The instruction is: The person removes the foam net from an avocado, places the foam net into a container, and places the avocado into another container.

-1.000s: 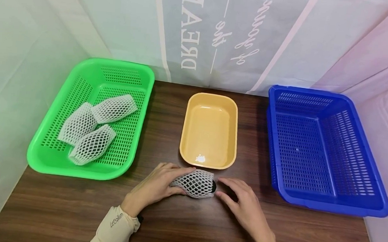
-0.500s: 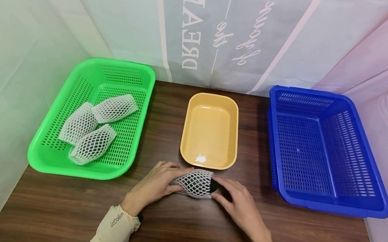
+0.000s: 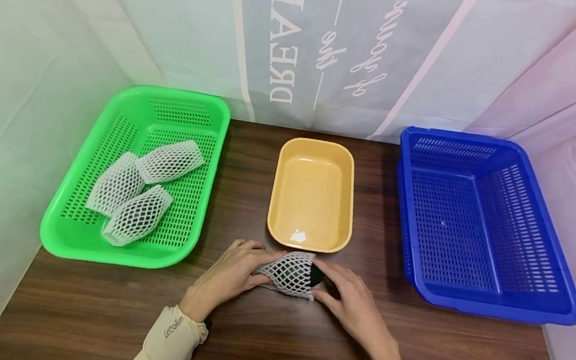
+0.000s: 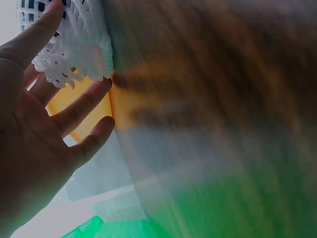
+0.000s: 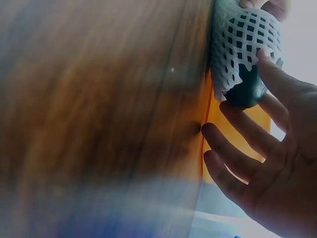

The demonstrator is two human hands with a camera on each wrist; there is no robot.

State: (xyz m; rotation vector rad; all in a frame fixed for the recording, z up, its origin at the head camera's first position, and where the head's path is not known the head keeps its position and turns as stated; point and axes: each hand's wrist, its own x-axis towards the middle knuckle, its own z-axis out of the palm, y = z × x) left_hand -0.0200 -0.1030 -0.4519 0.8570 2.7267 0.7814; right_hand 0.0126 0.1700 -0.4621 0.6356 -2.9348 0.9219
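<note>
A dark green, smooth, round-ended fruit [image 5: 246, 93] lies in a white foam net sleeve [image 3: 292, 273] on the table, just in front of the yellow tray [image 3: 308, 246]. My left hand [image 3: 235, 272] holds the sleeve's left end between thumb and fingers; in the left wrist view the loose net end [image 4: 74, 59] hangs past the fingers. At the other end, my right hand [image 3: 352, 300] pinches the sleeve's edge with thumb and forefinger, the remaining fingers spread. The fruit's bare end shows between them, and most of it is covered by net.
At the left stands a green basket [image 3: 179, 253] holding several items in white foam nets, one of them a netted piece [image 3: 170, 161] near its middle. A blue basket [image 3: 488, 306] is on the right. A printed cloth [image 3: 309, 50] hangs behind the dark wooden table [image 3: 273, 344].
My right hand has come left onto the sleeve's open end and drawn its edge back, so more of the dark fruit shows. The left hand has barely moved.
</note>
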